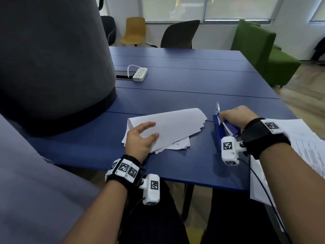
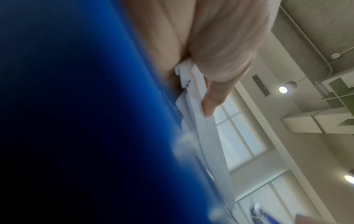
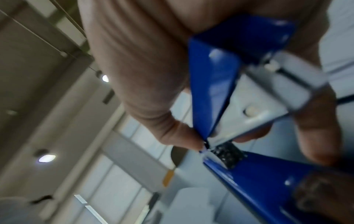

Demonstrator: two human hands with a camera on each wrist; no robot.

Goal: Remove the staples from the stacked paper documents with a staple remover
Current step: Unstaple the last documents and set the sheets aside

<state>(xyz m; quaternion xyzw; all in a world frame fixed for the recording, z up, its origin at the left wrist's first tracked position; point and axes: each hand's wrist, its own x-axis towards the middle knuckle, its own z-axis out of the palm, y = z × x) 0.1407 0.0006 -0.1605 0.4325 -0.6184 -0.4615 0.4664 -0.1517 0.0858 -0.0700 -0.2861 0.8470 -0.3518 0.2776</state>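
A fanned stack of white papers [image 1: 175, 124] lies on the blue table [image 1: 193, 80], its top sheets lifted and curled. My left hand [image 1: 149, 131] holds the stack's near-left corner. The left wrist view shows the thumb [image 2: 220, 60] pressing the sheets [image 2: 201, 121] against the hand. To the right of the stack, my right hand [image 1: 233, 117] grips a blue staple remover [image 1: 218, 131] with a metal tip pointing up. It is spread open in the right wrist view, where the fingers [image 3: 149, 91] curl round the blue body [image 3: 210, 75]. No staple is visible.
A second pile of printed sheets [image 1: 307, 147] overhangs the table's right front corner. A white power strip [image 1: 140, 74] and a dark phone [image 1: 123, 74] lie farther back. A big grey rounded object [image 1: 52, 59] fills the left side. Chairs and a green sofa [image 1: 260, 53] stand beyond.
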